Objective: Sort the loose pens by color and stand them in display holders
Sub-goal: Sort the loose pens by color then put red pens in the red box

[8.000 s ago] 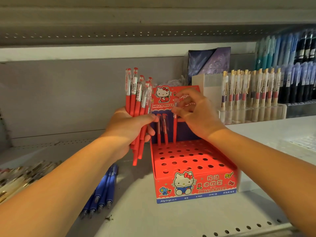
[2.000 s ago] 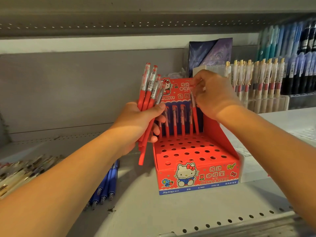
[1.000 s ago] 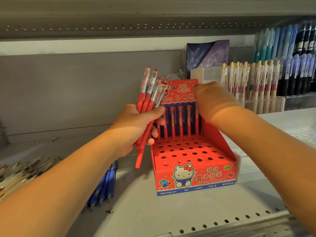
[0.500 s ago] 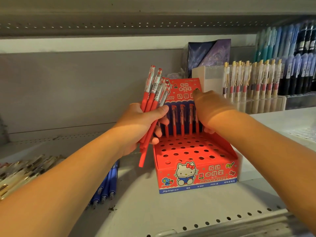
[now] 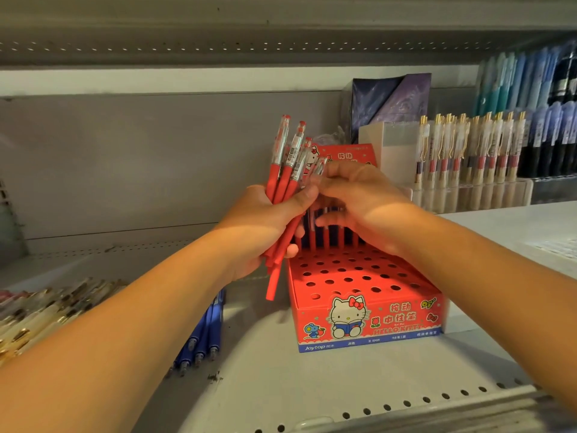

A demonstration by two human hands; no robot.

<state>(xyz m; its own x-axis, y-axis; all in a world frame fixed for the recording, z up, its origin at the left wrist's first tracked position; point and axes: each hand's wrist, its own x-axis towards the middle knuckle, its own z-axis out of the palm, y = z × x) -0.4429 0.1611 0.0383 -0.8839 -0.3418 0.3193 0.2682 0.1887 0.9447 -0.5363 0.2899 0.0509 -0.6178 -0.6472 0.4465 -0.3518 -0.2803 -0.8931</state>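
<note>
My left hand point(image 5: 265, 220) grips a bundle of several red pens point(image 5: 282, 179), caps up, just left of the red Hello Kitty display holder point(image 5: 368, 320) on the shelf. My right hand point(image 5: 362, 198) reaches across to the bundle, and its fingertips pinch the clear cap end of one red pen point(image 5: 318, 167) there. Several red pens point(image 5: 326, 235) stand in the holder's back row, mostly hidden behind my right hand. The other holes in the holder's top are open.
Several blue pens point(image 5: 203, 335) lie loose on the shelf under my left forearm. Cream and gold pens point(image 5: 37, 310) lie at the far left. Clear holders of white pens point(image 5: 468, 154) and dark pens point(image 5: 549, 135) stand at the right. The shelf's perforated front edge point(image 5: 374, 414) is near.
My right hand has left the holder's back row, where it stood a pen, and moved left to the bundle in my left hand. The bundle is smaller than before.
</note>
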